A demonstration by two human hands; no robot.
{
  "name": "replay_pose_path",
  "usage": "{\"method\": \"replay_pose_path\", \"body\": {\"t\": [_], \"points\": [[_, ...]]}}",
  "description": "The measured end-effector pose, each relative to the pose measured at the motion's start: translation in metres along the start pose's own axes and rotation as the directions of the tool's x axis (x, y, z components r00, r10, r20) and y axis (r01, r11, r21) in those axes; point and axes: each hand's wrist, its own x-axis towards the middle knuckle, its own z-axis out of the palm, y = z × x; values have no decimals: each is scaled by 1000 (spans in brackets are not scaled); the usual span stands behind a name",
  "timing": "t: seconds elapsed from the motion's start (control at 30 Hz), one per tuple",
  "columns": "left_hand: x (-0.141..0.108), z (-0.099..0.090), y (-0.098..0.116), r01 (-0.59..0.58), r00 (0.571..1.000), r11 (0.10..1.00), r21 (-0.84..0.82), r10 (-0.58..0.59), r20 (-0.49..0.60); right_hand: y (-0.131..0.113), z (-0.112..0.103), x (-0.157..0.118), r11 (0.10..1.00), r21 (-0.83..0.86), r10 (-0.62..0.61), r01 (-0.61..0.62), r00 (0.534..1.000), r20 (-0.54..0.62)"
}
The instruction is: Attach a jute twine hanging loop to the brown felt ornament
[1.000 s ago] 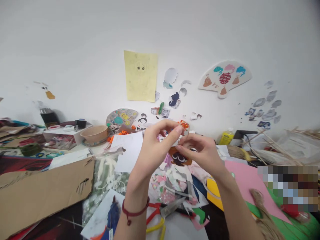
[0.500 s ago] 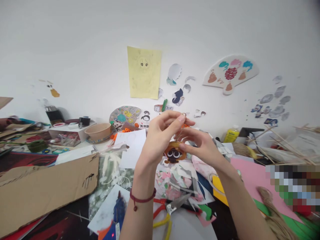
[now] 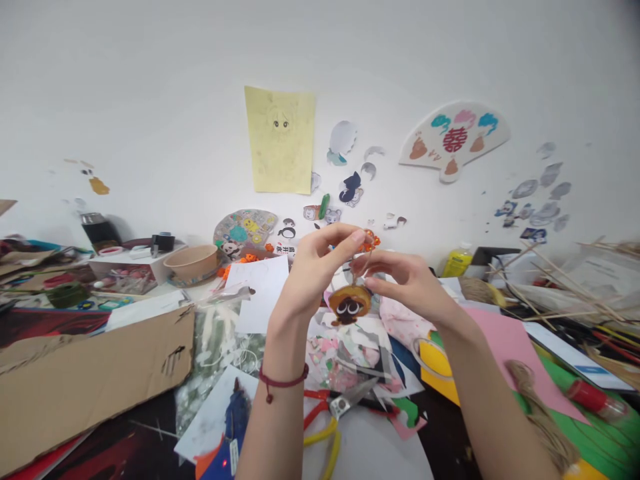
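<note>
A small lion-like charm [image 3: 351, 307] with a brown mane, dark face and big white eyes hangs from a thin cord [image 3: 356, 272] in front of me. My left hand [image 3: 320, 263] is closed above it, thumb and forefinger pinched at the cord's upper part. From the right, my right hand [image 3: 407, 280] has its fingertips and thumb at the cord just over the charm. Orange flower-like beads [image 3: 371, 240] show by my left fingertips; whether they hang on the cord, I cannot tell. Scissors [image 3: 340, 407] with red and yellow handles lie below my hands.
A blue glue gun [image 3: 235, 427] with a lit red light rests on white paper at front left. Cardboard [image 3: 95, 373] covers the left side. Twine [image 3: 543, 413], a phone [image 3: 580, 357] and thin sticks [image 3: 555, 283] lie right. A bowl [image 3: 191, 262] stands at back left.
The charm hangs lower and more freely below my hands. My right thumb has moved up off the charm's top to the cord. The view has shifted slightly.
</note>
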Motion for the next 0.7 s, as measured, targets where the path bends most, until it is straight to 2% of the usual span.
{"method": "replay_pose_path", "body": {"t": [0.2,0.47,0.7], "points": [[0,1,-1,22,1000,999,-36,-22,1,-3,2,-1,1000,25,-3,2,999,38],[-1,2,3,7,1000,999,-41,-7,4,-5,9,-2,996,90,14,-7,996,-86],[-1,4,3,-3,1000,1000,-25,3,-10,-3,10,-2,996,75,-46,52,996,-79]]}}
